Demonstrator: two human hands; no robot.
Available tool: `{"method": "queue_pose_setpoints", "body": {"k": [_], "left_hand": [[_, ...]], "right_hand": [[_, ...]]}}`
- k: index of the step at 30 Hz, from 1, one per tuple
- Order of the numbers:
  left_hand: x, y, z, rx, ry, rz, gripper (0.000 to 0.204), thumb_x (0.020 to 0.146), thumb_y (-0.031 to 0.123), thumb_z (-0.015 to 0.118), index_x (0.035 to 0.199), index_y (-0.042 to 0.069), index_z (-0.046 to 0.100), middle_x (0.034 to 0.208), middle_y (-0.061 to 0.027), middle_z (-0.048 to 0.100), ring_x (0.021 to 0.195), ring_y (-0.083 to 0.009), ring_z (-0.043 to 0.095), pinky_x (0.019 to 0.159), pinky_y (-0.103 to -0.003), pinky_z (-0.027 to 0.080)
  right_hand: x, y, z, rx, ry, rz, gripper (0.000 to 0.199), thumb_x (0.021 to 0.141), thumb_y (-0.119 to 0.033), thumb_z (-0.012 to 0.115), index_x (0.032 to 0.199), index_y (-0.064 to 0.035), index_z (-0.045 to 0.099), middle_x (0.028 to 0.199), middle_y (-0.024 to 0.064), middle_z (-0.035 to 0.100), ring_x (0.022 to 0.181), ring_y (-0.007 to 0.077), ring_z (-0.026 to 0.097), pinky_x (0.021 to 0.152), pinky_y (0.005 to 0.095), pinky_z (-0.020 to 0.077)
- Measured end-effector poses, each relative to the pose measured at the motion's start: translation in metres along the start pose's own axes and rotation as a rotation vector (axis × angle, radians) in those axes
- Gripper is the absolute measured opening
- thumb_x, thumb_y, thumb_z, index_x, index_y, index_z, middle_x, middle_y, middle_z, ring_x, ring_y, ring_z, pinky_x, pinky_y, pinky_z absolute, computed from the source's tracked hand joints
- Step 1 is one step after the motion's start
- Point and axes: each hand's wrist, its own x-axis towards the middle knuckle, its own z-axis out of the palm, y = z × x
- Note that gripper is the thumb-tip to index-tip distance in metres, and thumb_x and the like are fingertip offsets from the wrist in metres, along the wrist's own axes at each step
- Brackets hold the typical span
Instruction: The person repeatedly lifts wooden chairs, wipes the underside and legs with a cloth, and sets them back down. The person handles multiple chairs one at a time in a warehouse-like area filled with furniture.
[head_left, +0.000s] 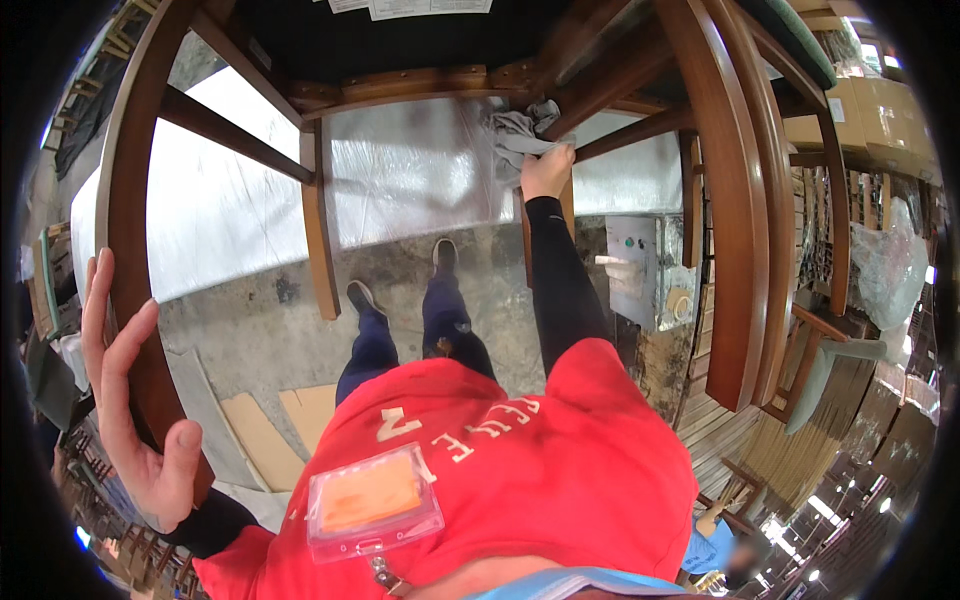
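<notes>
A brown wooden chair [395, 88] is before me, its dark underside and several legs showing. My right hand [549, 172] reaches forward and grips a crumpled grey cloth [515, 133], which is pressed against the chair's frame where a leg and rails meet. Some of its fingers are hidden by the cloth and the wood. At the left, my left hand [135, 400] has its fingers stretched out beside a thick chair leg [146, 215]. It holds nothing; whether the palm touches the leg I cannot tell.
Shiny silvery sheeting [410, 170] lies beyond the chair legs. A grey control box [645, 270] with buttons stands at the right. Flat cardboard pieces [262, 440] lie on the floor at left. Cartons [880, 120], more chairs and another person [708, 545] are at the right.
</notes>
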Motion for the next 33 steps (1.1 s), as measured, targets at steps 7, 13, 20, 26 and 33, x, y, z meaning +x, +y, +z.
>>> {"method": "queue_pose_setpoints", "body": {"k": [7, 13, 20, 26, 33], "left_hand": [[0.002, -0.006, -0.002, -0.045, -0.004, 0.05, 0.071, 0.087, 0.06, 0.059, 0.133, 0.006, 0.06, 0.158, -0.0243, 0.034, 0.151, -0.0401, 0.025, 0.12, -0.053, 0.023], [0.003, -0.008, -0.005, -0.046, -0.002, 0.068, 0.068, 0.087, 0.06, 0.06, 0.131, 0.008, 0.063, 0.158, -0.024, 0.036, 0.152, -0.0396, 0.024, 0.121, -0.054, 0.019], [0.002, -0.007, 0.008, -0.092, 0.068, 0.0, 0.062, 0.083, 0.056, 0.062, 0.125, 0.011, 0.066, 0.157, -0.0206, 0.039, 0.151, -0.0393, 0.026, 0.12, -0.055, 0.025], [0.005, -0.002, 0.005, -0.148, 0.074, -0.001, 0.06, 0.084, 0.057, 0.062, 0.123, 0.012, 0.066, 0.157, -0.0202, 0.038, 0.152, -0.0383, 0.024, 0.121, -0.055, 0.021], [0.007, 0.001, 0.001, -0.148, 0.091, -0.029, 0.058, 0.083, 0.056, 0.063, 0.122, 0.014, 0.067, 0.157, -0.0189, 0.039, 0.152, -0.0382, 0.023, 0.122, -0.057, 0.019]], "right_hand": [[-0.006, 0.009, -0.003, -0.12, -0.074, 0.01, 0.033, 0.07, -0.002, 0.071, 0.1, 0.0082, 0.063, 0.103, 0.0301, 0.065, 0.1, 0.0482, 0.062, 0.09, 0.0511, 0.0515], [0.006, 0.014, -0.025, -0.074, -0.178, -0.044, 0.022, 0.075, 0.001, 0.062, 0.095, 0.0087, 0.063, 0.101, 0.0332, 0.065, 0.099, 0.0513, 0.062, 0.089, 0.0513, 0.0511], [0.09, -0.113, -0.115, 0.593, 0.457, -0.363, 0.035, 0.091, -0.002, 0.061, 0.123, 0.011, 0.056, 0.128, 0.0234, 0.063, 0.119, 0.0315, 0.062, 0.102, 0.0414, 0.0469], [0.081, -0.065, -0.058, 0.246, 0.803, -0.13, 0.069, 0.08, -0.007, 0.059, 0.142, 0.0153, 0.036, 0.13, 0.0373, 0.053, 0.122, 0.0509, 0.052, 0.112, 0.05, 0.0357], [-0.015, -0.014, -0.009, 0.001, -0.064, 0.238, 0.038, 0.083, -0.01, 0.066, 0.115, 0.0069, 0.054, 0.114, 0.0311, 0.06, 0.111, 0.0464, 0.057, 0.101, 0.0512, 0.044]]}}
